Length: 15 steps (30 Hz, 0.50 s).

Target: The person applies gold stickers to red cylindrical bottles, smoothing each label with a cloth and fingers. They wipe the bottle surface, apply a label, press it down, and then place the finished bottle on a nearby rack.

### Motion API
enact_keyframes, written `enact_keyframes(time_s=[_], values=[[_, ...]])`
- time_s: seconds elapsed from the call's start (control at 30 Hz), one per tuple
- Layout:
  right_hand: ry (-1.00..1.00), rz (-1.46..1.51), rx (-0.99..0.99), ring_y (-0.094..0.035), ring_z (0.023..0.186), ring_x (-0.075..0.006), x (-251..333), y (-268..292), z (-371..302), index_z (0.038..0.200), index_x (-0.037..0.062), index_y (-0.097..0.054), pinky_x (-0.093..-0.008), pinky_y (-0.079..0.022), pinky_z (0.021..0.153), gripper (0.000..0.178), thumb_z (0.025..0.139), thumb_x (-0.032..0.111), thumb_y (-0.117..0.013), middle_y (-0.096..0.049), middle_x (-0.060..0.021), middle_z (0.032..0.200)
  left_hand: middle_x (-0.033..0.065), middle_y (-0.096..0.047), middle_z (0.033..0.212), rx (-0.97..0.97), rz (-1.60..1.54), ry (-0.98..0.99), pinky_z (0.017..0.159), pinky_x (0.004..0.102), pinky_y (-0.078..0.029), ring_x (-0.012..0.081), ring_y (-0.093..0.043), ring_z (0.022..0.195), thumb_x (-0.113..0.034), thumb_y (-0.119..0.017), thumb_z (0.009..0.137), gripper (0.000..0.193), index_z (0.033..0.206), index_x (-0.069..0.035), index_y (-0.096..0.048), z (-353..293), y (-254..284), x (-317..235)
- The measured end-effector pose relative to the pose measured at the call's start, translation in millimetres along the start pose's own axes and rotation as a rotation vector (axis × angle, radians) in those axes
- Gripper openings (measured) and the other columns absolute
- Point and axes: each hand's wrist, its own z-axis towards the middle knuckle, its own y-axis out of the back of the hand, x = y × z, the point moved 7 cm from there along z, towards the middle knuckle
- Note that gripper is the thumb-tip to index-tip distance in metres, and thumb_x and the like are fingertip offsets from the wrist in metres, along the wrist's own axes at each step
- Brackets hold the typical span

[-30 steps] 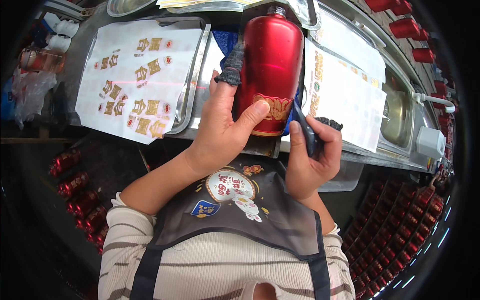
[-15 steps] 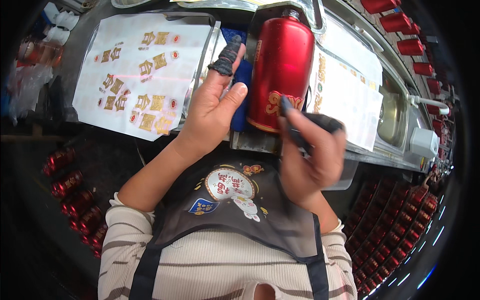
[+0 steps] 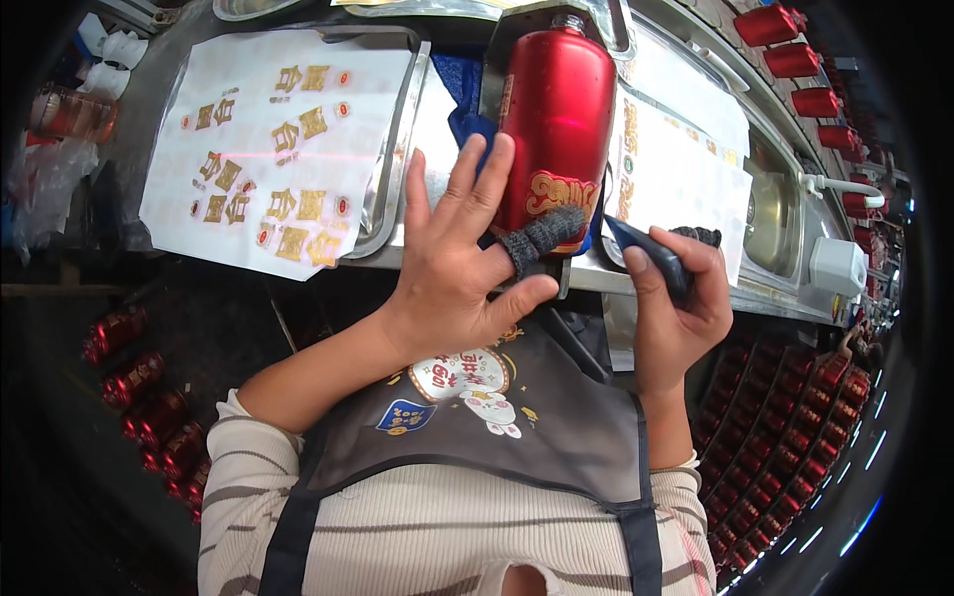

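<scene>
A glossy red bottle (image 3: 561, 109) lies on its side at the bench edge, its neck pointing away from me. Near its base is a gold and red decal (image 3: 559, 189). My left hand (image 3: 447, 258) is open, fingers spread, at the bottle's lower left. A dark knitted cover (image 3: 542, 240) wraps its index finger, which rests over the decal's lower part. To the right of the bottle, my right hand (image 3: 686, 308) grips a dark, pointed, teardrop-shaped tool (image 3: 656, 260), its tip near the bottle's side but apart from it. Another dark cover shows on a right finger.
On the left, a metal tray (image 3: 402, 129) carries a white sheet (image 3: 258, 164) with several gold decals. More decal sheets (image 3: 686, 179) lie right of the bottle, beside a sink (image 3: 780, 228). Blue cloth (image 3: 459, 84) sits by the bottle. Racks of red bottles (image 3: 785, 447) stand lower right.
My left hand has come right and down, spreading its fingers onto the bottle's base end. My right hand has drawn the tool off the decal to the right.
</scene>
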Motion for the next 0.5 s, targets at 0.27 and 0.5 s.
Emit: enact_keyframes(time_s=[0.27,0.5], values=[[0.095,0.103,0.213,-0.062,0.074,-0.0164,10,-24,11,0.095,-0.0018,-0.069,-0.0262,-0.048,0.069,0.021,0.077,-0.001,-0.08,-0.065,-0.0082,0.085,0.0324,-0.028,0.158,-0.056,0.144,0.054,0.112,0.0722,-0.007,0.0491,-0.026,0.147,-0.062,-0.076,0.074,0.067,0.133,-0.031,-0.068,8,1,11],[0.355,-0.007,0.064,-0.065,0.071,-0.027,18,-59,71,0.092,0.0034,-0.068,-0.0347,-0.052,0.065,0.016,0.079,0.005,-0.077,-0.065,-0.0119,0.079,0.026,-0.024,0.162,-0.096,0.135,0.061,0.114,0.0694,-0.007,0.0457,-0.024,0.148,-0.059,-0.084,0.065,0.102,0.147,-0.008,-0.05,7,5,24]])
